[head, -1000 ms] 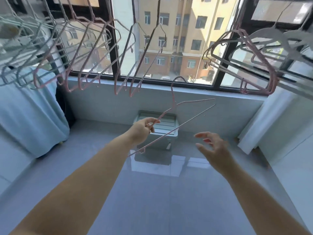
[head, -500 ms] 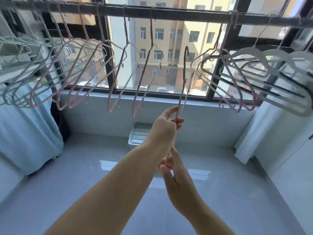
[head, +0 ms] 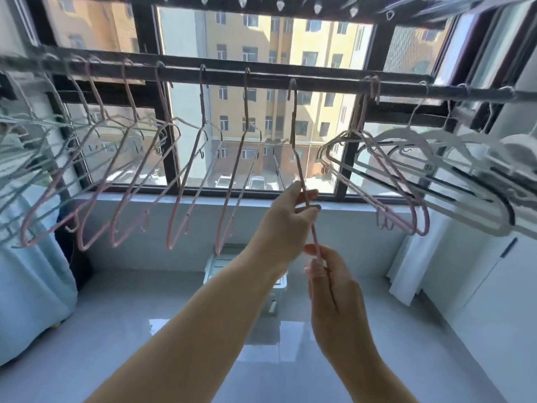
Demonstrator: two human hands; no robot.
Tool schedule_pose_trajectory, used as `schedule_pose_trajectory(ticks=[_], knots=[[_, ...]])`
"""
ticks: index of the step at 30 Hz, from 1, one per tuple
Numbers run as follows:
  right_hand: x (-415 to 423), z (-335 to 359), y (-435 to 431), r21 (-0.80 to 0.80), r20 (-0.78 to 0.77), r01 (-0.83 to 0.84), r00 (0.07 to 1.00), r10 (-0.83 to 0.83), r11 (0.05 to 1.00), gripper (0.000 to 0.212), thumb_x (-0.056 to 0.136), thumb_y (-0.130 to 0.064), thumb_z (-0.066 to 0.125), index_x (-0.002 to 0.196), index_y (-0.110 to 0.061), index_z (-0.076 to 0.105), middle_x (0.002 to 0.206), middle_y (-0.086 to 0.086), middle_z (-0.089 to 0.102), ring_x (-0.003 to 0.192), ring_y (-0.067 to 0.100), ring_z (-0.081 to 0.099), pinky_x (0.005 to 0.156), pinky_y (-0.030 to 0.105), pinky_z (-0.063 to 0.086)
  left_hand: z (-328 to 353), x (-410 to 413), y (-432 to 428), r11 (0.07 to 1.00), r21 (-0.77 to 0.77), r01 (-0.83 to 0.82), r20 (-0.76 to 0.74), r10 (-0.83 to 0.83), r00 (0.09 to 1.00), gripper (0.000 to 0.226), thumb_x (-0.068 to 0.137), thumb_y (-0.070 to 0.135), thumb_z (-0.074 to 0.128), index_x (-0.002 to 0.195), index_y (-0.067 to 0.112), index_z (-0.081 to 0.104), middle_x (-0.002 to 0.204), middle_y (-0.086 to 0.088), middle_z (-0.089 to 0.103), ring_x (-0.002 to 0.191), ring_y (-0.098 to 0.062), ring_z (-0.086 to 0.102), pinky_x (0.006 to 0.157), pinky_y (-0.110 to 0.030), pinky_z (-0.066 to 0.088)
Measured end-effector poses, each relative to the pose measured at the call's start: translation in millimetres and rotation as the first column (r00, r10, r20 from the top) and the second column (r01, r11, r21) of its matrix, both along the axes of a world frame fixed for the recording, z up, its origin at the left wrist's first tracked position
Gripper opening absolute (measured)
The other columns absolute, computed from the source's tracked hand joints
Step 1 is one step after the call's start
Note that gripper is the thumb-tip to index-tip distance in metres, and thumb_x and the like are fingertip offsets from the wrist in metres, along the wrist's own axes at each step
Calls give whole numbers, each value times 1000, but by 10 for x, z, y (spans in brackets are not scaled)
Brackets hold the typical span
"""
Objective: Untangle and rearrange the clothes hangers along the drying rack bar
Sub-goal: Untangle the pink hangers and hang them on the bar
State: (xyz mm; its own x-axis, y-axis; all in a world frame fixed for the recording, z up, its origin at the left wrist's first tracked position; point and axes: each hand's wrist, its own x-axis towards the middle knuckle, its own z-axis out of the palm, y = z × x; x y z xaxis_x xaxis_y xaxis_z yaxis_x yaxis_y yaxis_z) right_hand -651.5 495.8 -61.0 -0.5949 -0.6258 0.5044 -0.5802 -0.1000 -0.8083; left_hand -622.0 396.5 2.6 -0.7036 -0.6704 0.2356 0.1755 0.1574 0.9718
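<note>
Left hand (head: 290, 216): pinch on pink hanger (head: 294, 120) at mid-wire. Right hand (head: 328, 274): grip on its lower end, just beneath. Hook over drying rack bar (head: 334, 86), straight above both hands; long axis near-vertical, seen edge-on. Tangled cluster (head: 377, 175) near, to the right. Hook seating probably full, hard to confirm; far arm hidden.

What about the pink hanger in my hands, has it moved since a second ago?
Yes. The pink hanger went up: then off the drying rack bar, down by the window sill; now its hook hangs on the bar.
</note>
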Motion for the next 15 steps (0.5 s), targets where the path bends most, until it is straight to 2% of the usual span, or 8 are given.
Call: schedule_pose_trajectory(ticks=[1,3,5,6,8,11,13,15], knots=[[-36,85,-26,-15,-7,9,1000,-10,1000,26,88,-36,28,98,-34,52,52,-22,53,45,6,47,45,13,33,63,2,0,999,-39,21,-22,-21,1000,26,91,5,47,91,31,49,108,3,56,94,-13,57,55,-15,50],[-110,248,-98,-59,-2,19,1000,-19,998,29,88,-37,30,100,-30,56,53,-21,54,47,5,47,55,15,44,181,-15,-20,990,-125,58,-54,-65,996,23,91,4,48,100,25,48,105,6,52,89,-8,54,58,-18,52],[-173,387,-192,-75,11,35,999,-34,997,35,89,-37,31,104,-21,59,51,-9,53,48,9,44,68,37,52,283,-47,-60,974,-215,75,-49,-87,995,28,90,4,48,115,18,47,107,8,50,90,-5,54,66,-22,54],[-202,451,-244,-70,22,41,999,-40,997,37,91,-37,31,104,-17,59,53,-2,53,50,16,47,66,43,51,322,-67,-89,966,-246,79,-36,-90,995,30,90,4,48,119,15,46,107,9,50,89,-3,53,67,-19,53],[-269,531,-345,-60,40,52,998,-49,997,35,93,-35,32,100,-13,58,58,8,56,52,20,50,56,38,45,359,-106,-143,956,-286,69,-5,-73,997,30,91,6,47,120,15,46,104,11,50,83,4,51,63,-8,48],[-310,533,-458,-50,38,57,998,-55,997,30,95,-30,33,91,-14,58,56,-6,55,49,4,47,49,21,36,301,-149,-213,963,-270,19,28,-12,1000,28,91,8,47,118,15,49,103,8,54,83,0,54,62,-5,44],[-297,468,-518,-36,58,53,997,-50,998,25,98,-19,35,84,-17,56,50,-15,54,46,1,45,47,13,32,225,-158,-255,970,-244,-15,45,27,999,26,91,8,47,117,14,50,103,5,56,91,-11,57,71,-11,44],[-256,395,-552,-25,93,20,995,-18,999,24,97,-20,36,81,-19,54,48,-18,54,47,1,45,49,16,33,156,-156,-291,978,-207,-34,48,45,998,25,91,8,47,115,15,50,105,1,57,96,-18,56,82,-25,45]])
